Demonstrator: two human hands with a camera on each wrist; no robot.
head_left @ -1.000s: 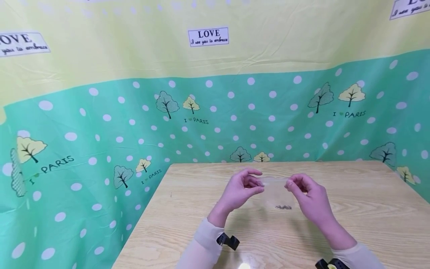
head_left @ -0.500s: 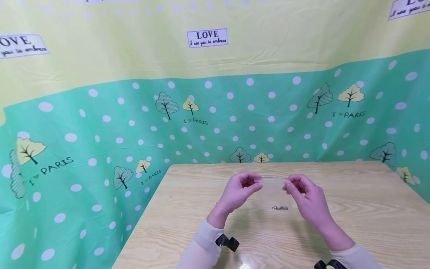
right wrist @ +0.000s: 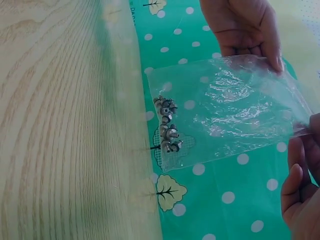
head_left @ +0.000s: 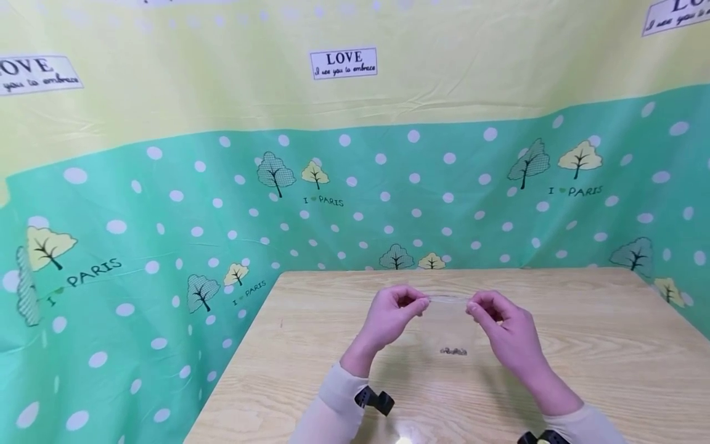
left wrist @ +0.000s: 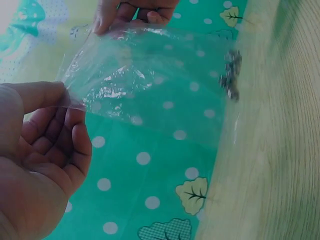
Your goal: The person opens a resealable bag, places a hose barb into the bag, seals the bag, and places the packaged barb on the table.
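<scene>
A clear plastic bag point(head_left: 450, 327) hangs upright above the table between both hands. My left hand point(head_left: 389, 316) pinches its top left corner between thumb and forefinger. At the other top corner, my right hand point(head_left: 507, 327) pinches the plastic the same way. Several small metal screws point(right wrist: 167, 125) lie gathered along the bag's bottom edge; in the left wrist view these screws point(left wrist: 231, 75) look dark and blurred. The bag's top edge is stretched between the hands; whether its mouth is sealed I cannot tell.
A light wood-grain table point(head_left: 310, 357) lies beneath the hands. Behind it and to the left hangs a green and yellow curtain point(head_left: 310, 234) with white dots and printed trees. Black straps point(head_left: 374, 399) circle both wrists.
The bag has shifted slightly left and down, and its screws now sit lower. Both hands keep their pinch; the left fingers have closed nearer to the bag's corner.
</scene>
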